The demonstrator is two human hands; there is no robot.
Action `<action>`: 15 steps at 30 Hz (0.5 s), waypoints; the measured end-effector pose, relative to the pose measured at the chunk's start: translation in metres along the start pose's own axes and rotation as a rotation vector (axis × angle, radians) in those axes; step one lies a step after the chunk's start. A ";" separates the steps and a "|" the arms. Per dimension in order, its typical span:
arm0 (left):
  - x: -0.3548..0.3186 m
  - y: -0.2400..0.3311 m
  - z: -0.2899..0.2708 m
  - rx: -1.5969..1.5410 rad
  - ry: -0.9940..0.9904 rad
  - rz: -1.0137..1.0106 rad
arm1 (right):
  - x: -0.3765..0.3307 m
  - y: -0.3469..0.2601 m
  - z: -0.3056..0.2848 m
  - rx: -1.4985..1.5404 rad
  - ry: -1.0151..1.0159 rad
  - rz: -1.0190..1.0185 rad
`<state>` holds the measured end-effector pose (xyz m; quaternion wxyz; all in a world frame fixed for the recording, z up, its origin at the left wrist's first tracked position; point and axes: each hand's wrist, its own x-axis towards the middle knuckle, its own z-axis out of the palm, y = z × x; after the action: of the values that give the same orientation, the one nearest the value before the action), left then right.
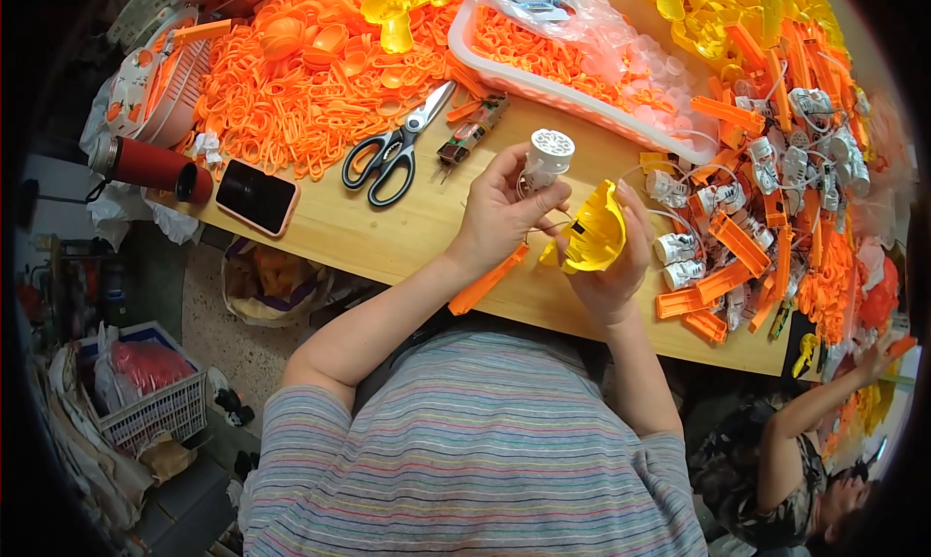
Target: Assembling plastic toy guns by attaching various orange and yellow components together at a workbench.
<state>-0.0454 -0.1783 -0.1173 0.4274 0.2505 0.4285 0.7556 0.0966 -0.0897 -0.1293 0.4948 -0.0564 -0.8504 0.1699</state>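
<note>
Head view, and both hands are occupied! The left hand [490, 218] has a white cylinder [552, 155] pinched between thumb and fingers, round slotted face upward, at one o'clock from the palm. The right hand [621, 274] cradles a yellow shell [597, 232], at eleven o'clock from its palm, hollow side showing. Cylinder to shell, that's five o'clock, close together above the worktop [354, 252]. Left fingertips sit right by the shell's edge; touching or not, I can't tell.

How do they handle? The cylinder looks light and stiff, smooth enough to slip, best gripped around its sides. Thin wires at its base look like the fragile bit, so fingers should stay off those. The shell looks like light, thin plastic, a little springy: take it by its outer curve, no hard squeezing at the rim. An orange strip [488, 282] hangs at six o'clock from the left hand, and whether a wire joins it to the cylinder is unclear.

Round the hands: scissors [398, 150] at ten o'clock, phone [257, 198] at nine, a tub [465, 35] at twelve, and a heap of wired white cylinders with orange strips [761, 174] at three.
</note>
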 end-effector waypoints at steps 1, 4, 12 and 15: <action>0.000 0.002 -0.001 -0.001 0.000 -0.001 | 0.002 0.002 -0.002 -0.001 -0.001 0.000; -0.002 0.010 -0.002 0.092 -0.039 -0.129 | 0.011 0.004 -0.009 -0.012 -0.036 -0.024; 0.016 0.016 0.001 0.442 -0.283 0.123 | 0.000 -0.018 -0.004 0.986 0.088 1.057; 0.023 0.019 0.003 0.605 -0.393 0.056 | -0.002 -0.023 -0.002 1.350 0.143 1.367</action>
<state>-0.0632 -0.1622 -0.0989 0.3873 0.5178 0.5355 0.5432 0.1007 -0.1115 -0.1219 0.2680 -0.2532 -0.3248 0.8710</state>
